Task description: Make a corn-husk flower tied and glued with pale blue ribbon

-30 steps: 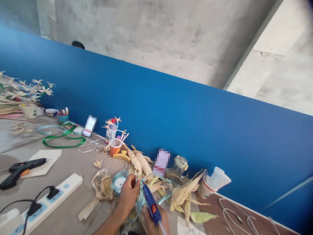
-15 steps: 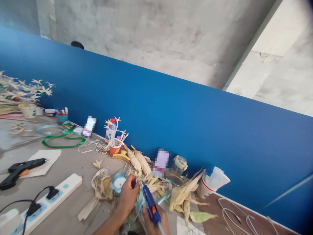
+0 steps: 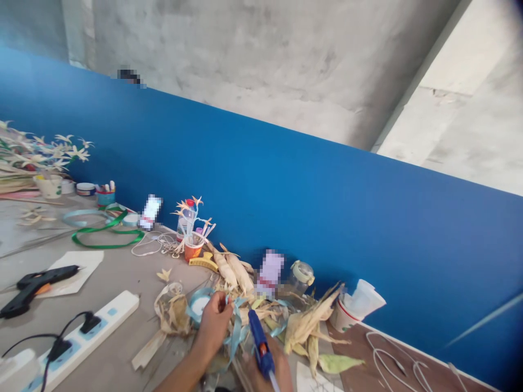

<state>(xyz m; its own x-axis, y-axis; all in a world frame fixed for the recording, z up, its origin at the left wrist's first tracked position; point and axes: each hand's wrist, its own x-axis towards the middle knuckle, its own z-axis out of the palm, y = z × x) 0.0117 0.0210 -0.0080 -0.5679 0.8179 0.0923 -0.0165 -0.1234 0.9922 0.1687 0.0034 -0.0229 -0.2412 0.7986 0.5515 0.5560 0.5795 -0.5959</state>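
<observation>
Away from the worktop's (image 3: 131,272) back edge, left hand (image 3: 216,320) pinches blue ribbon (image 3: 236,331), best drawn taut; right hand (image 3: 281,362) grips a glue gun (image 3: 258,333), best held steady.

There are one blue glue gun (image 3: 260,340) and one black glue gun (image 3: 35,282), two smartphones (image 3: 270,271), one power strip (image 3: 121,306), two black plugs (image 3: 89,323), one yellow claw clip (image 3: 204,263), one red-capped bottle (image 3: 189,203), and one lidded jar (image 3: 301,276).
</observation>
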